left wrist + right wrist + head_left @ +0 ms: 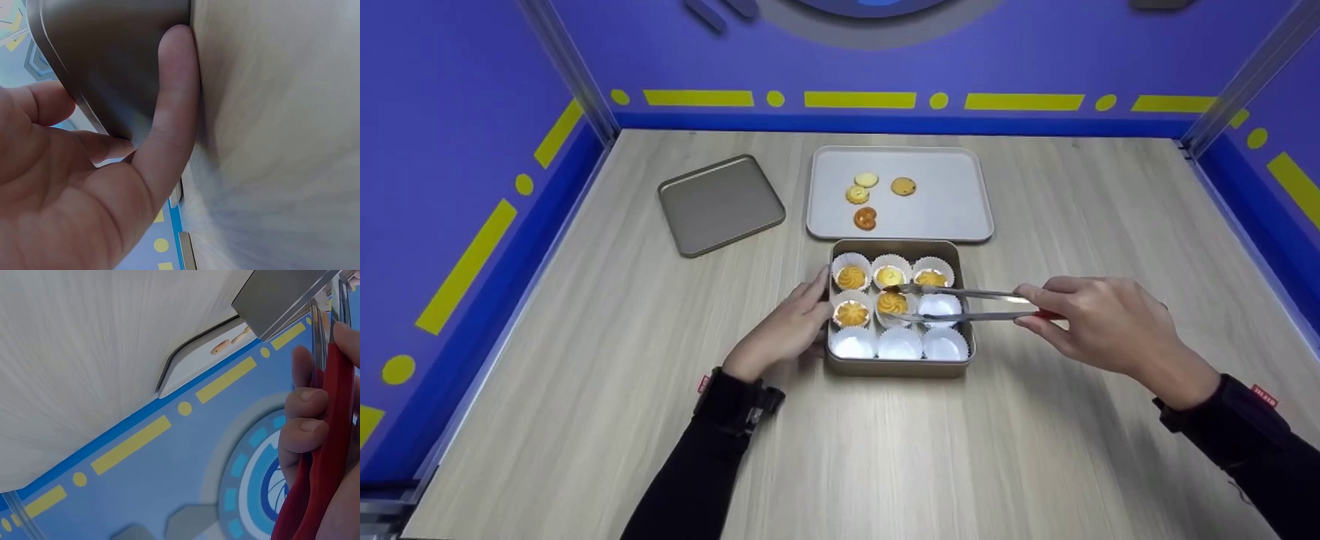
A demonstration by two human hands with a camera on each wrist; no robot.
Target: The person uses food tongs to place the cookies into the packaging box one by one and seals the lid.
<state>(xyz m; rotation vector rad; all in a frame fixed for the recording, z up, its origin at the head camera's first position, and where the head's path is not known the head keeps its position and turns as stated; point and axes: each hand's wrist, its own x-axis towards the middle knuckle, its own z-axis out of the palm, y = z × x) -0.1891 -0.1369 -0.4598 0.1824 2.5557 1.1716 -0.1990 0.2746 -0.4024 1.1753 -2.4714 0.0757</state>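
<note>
A bronze-coloured rectangular tin (901, 367) holds rows of white paper cups. Cookies sit in the back-row cups, and in the middle row's left and centre ones; the remaining cups are bare. My right hand (1110, 326) grips metal tongs (986, 294) with red handles (337, 416). The tong arms reach over the tin's right wall, their tips apart on either side of a swirl cookie (892, 303) in the centre cup. It lies in its cup. My left hand (784, 330) rests against the tin's left side, its fingers (174, 95) touching the outer wall.
Behind the tin stands a white tray (960, 202) with a pretzel-shaped cookie (865, 218), a round speckled cookie (904, 186) and two pale cookies (866, 180). A shallow bronze lid (721, 206) lies at the back left. Blue panels border the wooden table (585, 375).
</note>
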